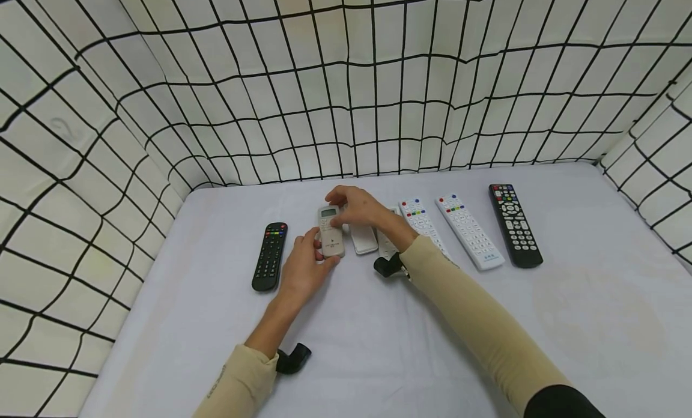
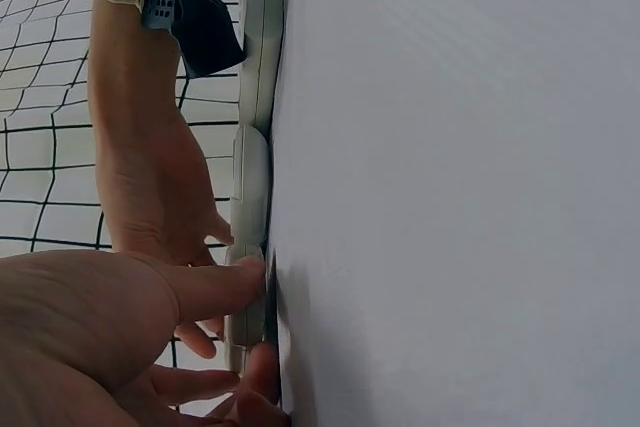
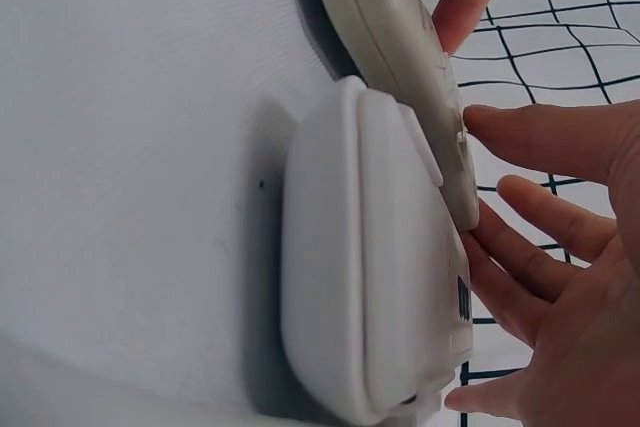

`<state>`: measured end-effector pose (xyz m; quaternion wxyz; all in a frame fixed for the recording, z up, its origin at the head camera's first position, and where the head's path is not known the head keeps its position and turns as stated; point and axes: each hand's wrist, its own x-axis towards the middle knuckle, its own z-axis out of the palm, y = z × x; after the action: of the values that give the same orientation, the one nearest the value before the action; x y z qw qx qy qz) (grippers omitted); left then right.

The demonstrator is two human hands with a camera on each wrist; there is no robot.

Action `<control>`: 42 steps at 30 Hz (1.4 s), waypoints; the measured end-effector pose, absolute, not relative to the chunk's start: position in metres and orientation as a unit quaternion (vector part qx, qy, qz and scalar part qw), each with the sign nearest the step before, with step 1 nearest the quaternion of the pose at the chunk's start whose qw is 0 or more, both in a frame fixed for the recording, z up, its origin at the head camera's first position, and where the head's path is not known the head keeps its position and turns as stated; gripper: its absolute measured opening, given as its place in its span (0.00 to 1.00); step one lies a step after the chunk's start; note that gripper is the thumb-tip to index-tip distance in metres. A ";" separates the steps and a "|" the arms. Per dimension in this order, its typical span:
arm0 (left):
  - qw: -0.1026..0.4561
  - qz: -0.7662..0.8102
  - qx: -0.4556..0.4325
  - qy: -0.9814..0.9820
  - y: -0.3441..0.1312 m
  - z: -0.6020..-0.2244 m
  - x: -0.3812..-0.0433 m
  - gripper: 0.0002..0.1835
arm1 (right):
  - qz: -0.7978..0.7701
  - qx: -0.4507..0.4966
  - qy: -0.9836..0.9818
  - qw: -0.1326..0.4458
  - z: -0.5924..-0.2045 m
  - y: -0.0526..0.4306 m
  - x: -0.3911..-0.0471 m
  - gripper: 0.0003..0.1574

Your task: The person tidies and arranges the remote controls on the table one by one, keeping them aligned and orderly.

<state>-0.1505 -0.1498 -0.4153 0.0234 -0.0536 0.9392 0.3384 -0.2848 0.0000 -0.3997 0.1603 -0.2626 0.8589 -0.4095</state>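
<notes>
Here, right of the leftmost black remote (image 1: 269, 257), the left hand (image 1: 304, 266) pinches the small beige remote's (image 1: 331, 240) lower end, the right hand (image 1: 358, 208) grips its top; light, even pressure should steady it!

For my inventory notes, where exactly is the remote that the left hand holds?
In the head view, the beige remote is slightly left of center, between the leftmost black remote and a white remote.
</notes>
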 end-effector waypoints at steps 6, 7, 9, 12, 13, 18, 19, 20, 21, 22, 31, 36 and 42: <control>0.013 0.364 -0.038 0.930 -0.153 -0.416 -0.150 0.43 | -0.434 -0.248 0.854 0.144 -0.395 0.001 -0.282 0.36; 0.009 0.369 -0.036 0.929 -0.153 -0.416 -0.149 0.43 | -0.437 -0.247 0.854 0.140 -0.394 0.001 -0.281 0.36; 0.001 0.377 -0.032 0.926 -0.154 -0.416 -0.147 0.43 | -0.440 -0.246 0.854 0.129 -0.393 0.001 -0.279 0.34; -0.011 0.388 -0.025 0.921 -0.156 -0.414 -0.144 0.42 | -0.446 -0.246 0.853 0.111 -0.393 0.000 -0.277 0.33; -0.014 0.391 -0.024 0.920 -0.157 -0.414 -0.143 0.42 | -0.451 -0.245 0.852 0.107 -0.392 0.000 -0.276 0.32; -0.021 0.392 -0.018 0.920 -0.159 -0.415 -0.140 0.42 | -0.468 -0.246 0.842 0.104 -0.394 -0.002 -0.274 0.32; -0.022 0.391 -0.017 0.920 -0.159 -0.416 -0.140 0.42 | -0.471 -0.244 0.841 0.105 -0.394 -0.002 -0.274 0.32; -0.022 0.391 -0.016 0.920 -0.159 -0.416 -0.139 0.42 | -0.473 -0.241 0.841 0.105 -0.395 -0.002 -0.274 0.32; -0.022 0.392 -0.015 0.920 -0.159 -0.415 -0.139 0.42 | -0.474 -0.237 0.841 0.105 -0.396 -0.002 -0.274 0.32; -0.022 0.393 -0.014 0.919 -0.159 -0.416 -0.139 0.42 | -0.476 -0.233 0.841 0.107 -0.396 -0.002 -0.274 0.32; -0.014 0.417 -0.022 0.909 -0.160 -0.415 -0.134 0.40 | -0.490 -0.195 0.837 0.143 -0.400 0.000 -0.272 0.31; -0.019 0.425 -0.028 0.905 -0.160 -0.414 -0.132 0.40 | -0.501 -0.187 0.831 0.153 -0.400 -0.001 -0.270 0.30; -0.028 0.427 -0.046 0.903 -0.161 -0.413 -0.130 0.42 | -0.501 -0.190 0.829 0.159 -0.400 -0.001 -0.267 0.29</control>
<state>-0.1301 -0.1605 -0.4129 -0.0282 -0.0460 0.9027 0.4269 -0.2671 -0.0013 -0.4002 0.1593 -0.1904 0.8288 -0.5015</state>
